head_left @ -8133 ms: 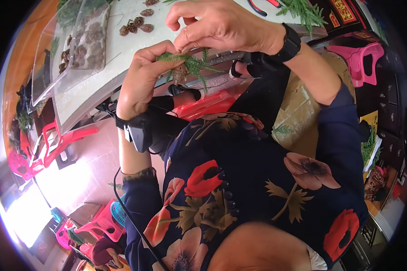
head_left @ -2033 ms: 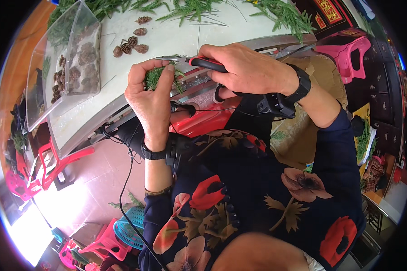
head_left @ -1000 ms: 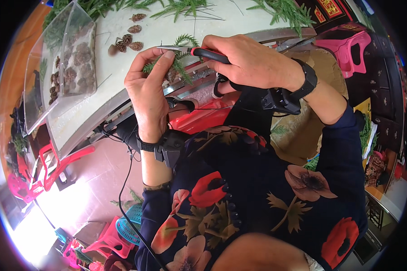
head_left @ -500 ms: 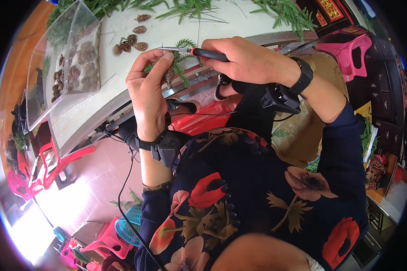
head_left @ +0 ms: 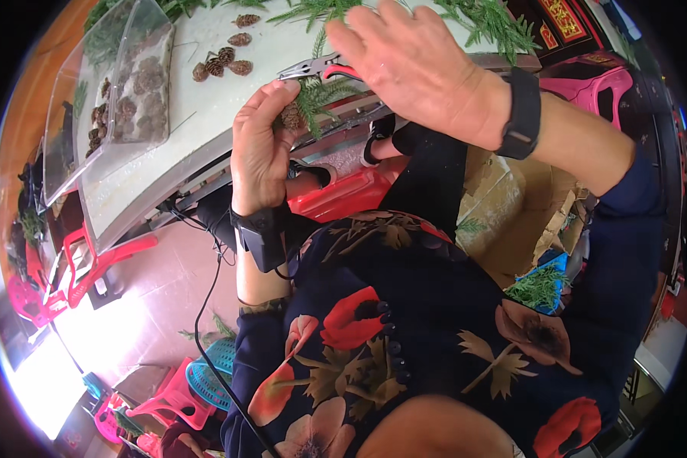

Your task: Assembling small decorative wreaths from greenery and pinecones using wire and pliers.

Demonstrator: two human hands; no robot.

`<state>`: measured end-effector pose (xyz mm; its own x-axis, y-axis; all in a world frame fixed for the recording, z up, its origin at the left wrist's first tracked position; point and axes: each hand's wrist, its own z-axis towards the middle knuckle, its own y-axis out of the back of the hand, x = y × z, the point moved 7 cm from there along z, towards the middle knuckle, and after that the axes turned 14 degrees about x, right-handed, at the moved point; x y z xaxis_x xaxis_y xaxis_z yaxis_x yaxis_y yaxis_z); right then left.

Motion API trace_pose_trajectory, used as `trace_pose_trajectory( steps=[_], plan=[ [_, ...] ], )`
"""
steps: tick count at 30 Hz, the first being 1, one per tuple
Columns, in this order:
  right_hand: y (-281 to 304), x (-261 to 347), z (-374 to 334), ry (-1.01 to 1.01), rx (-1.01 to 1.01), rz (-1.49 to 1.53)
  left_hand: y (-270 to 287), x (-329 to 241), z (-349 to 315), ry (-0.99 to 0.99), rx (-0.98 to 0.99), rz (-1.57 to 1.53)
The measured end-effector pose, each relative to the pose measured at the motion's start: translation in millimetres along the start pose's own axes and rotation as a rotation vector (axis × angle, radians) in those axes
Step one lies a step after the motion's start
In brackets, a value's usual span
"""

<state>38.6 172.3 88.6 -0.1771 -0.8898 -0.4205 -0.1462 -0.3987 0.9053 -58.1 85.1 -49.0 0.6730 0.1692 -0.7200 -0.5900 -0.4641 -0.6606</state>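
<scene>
Between the thumb and fingers of my left hand is a green artificial pine sprig with a small brown pine cone hanging below it. My right hand grips a pair of needle-nose pliers with red and black handles. Their metal jaws point left and reach the left fingertips at the top of the sprig. What the jaws pinch is too small to make out. Both hands are raised over the near edge of the white table.
Several loose pine cones lie on the table beyond my left hand. A clear plastic box with more cones stands at the left. Green pine branches line the far side. A cardboard box sits to my right, near a pink stool.
My right hand has turned over and risen, with the pliers now tilted up to the right. The left hand and sprig have shifted slightly right.
</scene>
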Motion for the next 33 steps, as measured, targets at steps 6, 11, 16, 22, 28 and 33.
trace_pose_trajectory(
  steps=[6, 11, 16, 22, 28, 33],
  plan=[
    [-47.5, -14.2, -6.2, 0.155, 0.35, 0.911, -10.7, -12.5, -6.6, -0.164, 0.061, 0.086],
    [-71.1, -4.4, -6.1, 0.208, 0.686, 1.231, -4.0, -12.5, -6.6, -0.182, 0.066, 0.121],
    [-80.3, -6.7, -6.2, 0.2, 0.767, 1.313, -3.7, -12.7, -6.6, -0.19, 0.06, 0.187],
    [-59.7, -7.3, -8.7, 0.245, 0.763, 1.248, -8.5, -18.5, -9.5, -0.172, 0.019, 0.323],
    [-53.1, -7.2, -13.6, 0.195, 0.756, 1.402, -12.1, -15.8, -11.1, -0.163, 0.028, 0.34],
    [-59.0, -9.9, -8.9, 0.244, 0.685, 1.144, -13.6, -12.4, -10.7, -0.121, 0.048, 0.336]
  ],
)
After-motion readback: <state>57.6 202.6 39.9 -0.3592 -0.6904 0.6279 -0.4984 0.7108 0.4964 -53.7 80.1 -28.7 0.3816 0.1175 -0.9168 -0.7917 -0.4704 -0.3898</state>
